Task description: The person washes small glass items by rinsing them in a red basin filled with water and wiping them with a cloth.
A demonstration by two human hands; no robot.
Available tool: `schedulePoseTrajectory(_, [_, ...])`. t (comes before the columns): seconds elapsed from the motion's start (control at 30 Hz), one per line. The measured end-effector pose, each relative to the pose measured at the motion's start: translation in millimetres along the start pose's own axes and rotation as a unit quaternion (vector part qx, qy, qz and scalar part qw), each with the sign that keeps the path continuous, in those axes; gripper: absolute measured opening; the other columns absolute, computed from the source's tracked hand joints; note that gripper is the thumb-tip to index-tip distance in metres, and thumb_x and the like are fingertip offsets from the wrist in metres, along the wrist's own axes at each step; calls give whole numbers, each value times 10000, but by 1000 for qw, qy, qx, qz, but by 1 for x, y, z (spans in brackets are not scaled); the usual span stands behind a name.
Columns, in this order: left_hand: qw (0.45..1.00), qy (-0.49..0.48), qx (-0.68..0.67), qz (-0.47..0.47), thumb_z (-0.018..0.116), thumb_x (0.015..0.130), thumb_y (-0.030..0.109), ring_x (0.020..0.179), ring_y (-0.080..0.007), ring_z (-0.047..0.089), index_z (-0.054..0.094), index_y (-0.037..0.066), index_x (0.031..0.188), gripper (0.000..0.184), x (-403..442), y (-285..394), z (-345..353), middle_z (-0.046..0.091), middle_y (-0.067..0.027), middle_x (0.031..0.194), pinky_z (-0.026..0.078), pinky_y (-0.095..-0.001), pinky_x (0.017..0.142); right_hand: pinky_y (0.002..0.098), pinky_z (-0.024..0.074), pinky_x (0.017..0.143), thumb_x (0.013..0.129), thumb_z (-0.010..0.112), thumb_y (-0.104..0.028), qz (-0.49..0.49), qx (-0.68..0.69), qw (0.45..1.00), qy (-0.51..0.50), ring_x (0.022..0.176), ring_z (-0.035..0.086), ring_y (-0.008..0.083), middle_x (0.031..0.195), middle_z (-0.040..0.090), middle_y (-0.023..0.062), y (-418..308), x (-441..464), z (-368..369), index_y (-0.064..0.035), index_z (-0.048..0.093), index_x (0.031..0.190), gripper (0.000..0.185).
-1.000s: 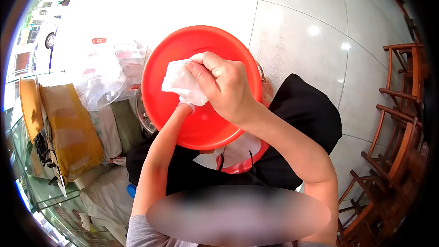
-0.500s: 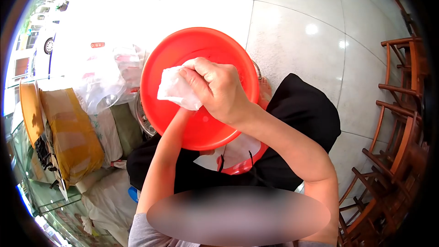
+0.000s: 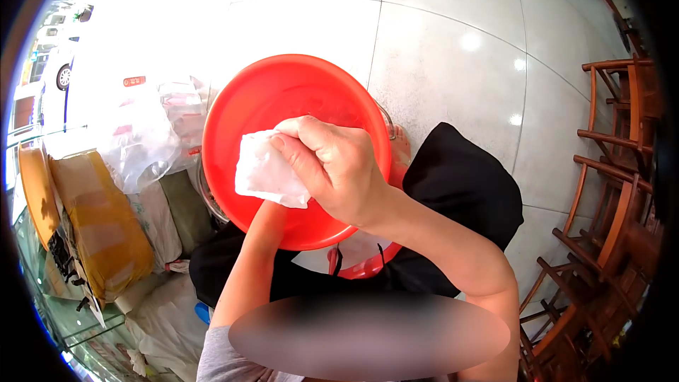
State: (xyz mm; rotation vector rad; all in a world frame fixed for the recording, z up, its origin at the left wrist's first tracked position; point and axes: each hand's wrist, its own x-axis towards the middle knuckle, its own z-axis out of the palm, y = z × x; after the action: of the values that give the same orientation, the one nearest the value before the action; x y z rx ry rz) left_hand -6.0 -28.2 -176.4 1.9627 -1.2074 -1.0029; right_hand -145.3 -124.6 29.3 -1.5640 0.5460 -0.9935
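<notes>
A wide red basin [image 3: 304, 81] stands in front of my knees. Above it my right hand [image 3: 336, 166] pinches the top edge of a white, crumpled, thin piece of material [image 3: 269, 170], perhaps a plastic bag or cloth. My left forearm reaches over the basin's near rim, and my left hand is hidden behind the white piece, so its fingers and anything in them cannot be made out. The inside of the basin shows red where it is visible.
Clear plastic bags [image 3: 141, 134] lie left of the basin, with a yellow-taped cardboard box [image 3: 102, 223] and a white sack [image 3: 170, 325] nearer. Brown wooden stools [image 3: 615, 170] line the right side. Part of another red container [image 3: 368, 267] shows between my legs.
The basin and my hands now appear lower and slightly left in the view. The white piece hangs more open, and my left hand has gone out of sight behind it.
</notes>
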Motion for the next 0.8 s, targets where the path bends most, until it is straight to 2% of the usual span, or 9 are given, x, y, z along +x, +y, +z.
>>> schedulePoseTrajectory(0.23, [998,-50,-40,6,685,670,99,779,-171,615,604,41,980,326,3,8,-40,652,-72,891,495,-313,651,279,454,522,848,553,-35,-12,6,1000,1,577,602,222,674,597,141,-7,-1,4,26,571,855,64])
schedulePoseTrajectory(0.47, [953,-85,-290,-9,699,661,107,792,-171,616,611,49,971,327,0,70,-114,654,-65,892,494,-315,663,291,445,502,841,560,-65,-51,9,998,34,566,604,243,668,604,141,-8,3,6,11,591,833,83])
schedulePoseTrajectory(0.5, [970,-79,-232,-2,701,660,108,794,-171,616,612,50,970,328,4,53,-104,654,-64,892,494,-316,665,291,445,502,841,560,-65,-59,14,998,35,566,604,243,668,604,141,-9,5,5,11,591,833,83])
schedulePoseTrajectory(0.53, [996,-69,-50,20,703,659,109,796,-171,616,613,51,968,328,6,26,-88,655,-63,892,494,-316,667,293,448,506,844,557,-69,-43,6,999,25,570,604,246,671,605,143,-10,6,5,10,593,830,88])
schedulePoseTrajectory(0.57, [972,-65,215,63,705,657,110,798,-171,616,614,52,967,328,6,-3,-69,655,-63,892,493,-316,669,296,451,510,846,554,-74,-30,-2,1000,4,574,605,250,674,605,145,-13,7,5,10,594,827,94])
schedulePoseTrajectory(0.6, [948,-55,305,74,707,656,111,800,-171,617,615,53,966,328,-1,-20,-55,655,-62,893,493,-317,670,290,456,521,853,548,-86,-37,-32,999,5,578,610,232,676,608,142,-14,8,4,8,600,833,109])
schedulePoseTrajectory(0.67, [981,-18,169,90,711,654,113,803,-171,617,617,56,963,328,-8,-2,-58,656,-60,893,493,-317,674,332,448,521,854,538,-94,-72,-18,997,21,584,599,279,658,586,163,-16,8,4,12,579,821,118])
schedulePoseTrajectory(0.73, [996,-19,20,82,715,651,115,807,-171,617,619,58,960,329,-16,22,-72,656,-58,893,493,-318,677,375,442,525,857,532,-113,-34,19,999,12,596,588,329,644,565,180,-22,3,7,13,566,824,135])
schedulePoseTrajectory(0.8, [977,0,70,203,720,649,117,811,-171,617,622,60,958,329,-5,18,-80,657,-56,894,493,-318,681,356,451,529,859,531,-105,-17,8,1000,7,610,601,322,673,584,181,-19,10,7,5,578,847,120])
